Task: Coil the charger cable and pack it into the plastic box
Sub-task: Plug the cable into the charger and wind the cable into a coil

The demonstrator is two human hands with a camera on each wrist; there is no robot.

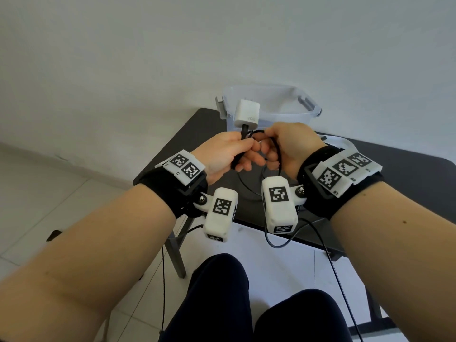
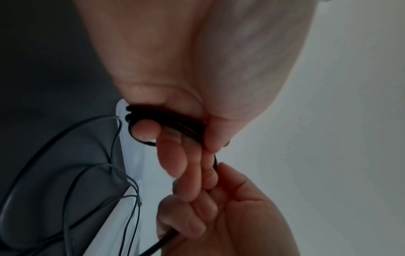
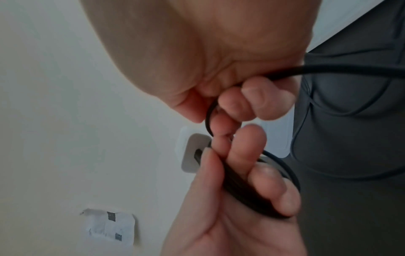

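My left hand (image 1: 246,154) grips a bundle of black cable coils (image 2: 168,121) above the dark table, thumb pressed on top. The white charger adapter (image 1: 247,114) stands up from that hand, plugged onto the cable end. Close to its right, my right hand (image 1: 269,154) is curled round the loose stretch of cable (image 3: 350,71), which runs off over the table. In the right wrist view the left hand (image 3: 241,190) shows the coils across its fingers, the adapter (image 3: 192,152) behind them. The clear plastic box (image 1: 306,104) stands open just beyond both hands.
The dark table (image 1: 394,174) is small and set in a corner against the white wall. A pale lid-like piece (image 1: 343,143) lies behind my right wrist. Thin black cords (image 1: 333,267) hang from the wrist cameras over the near edge. My knees are below.
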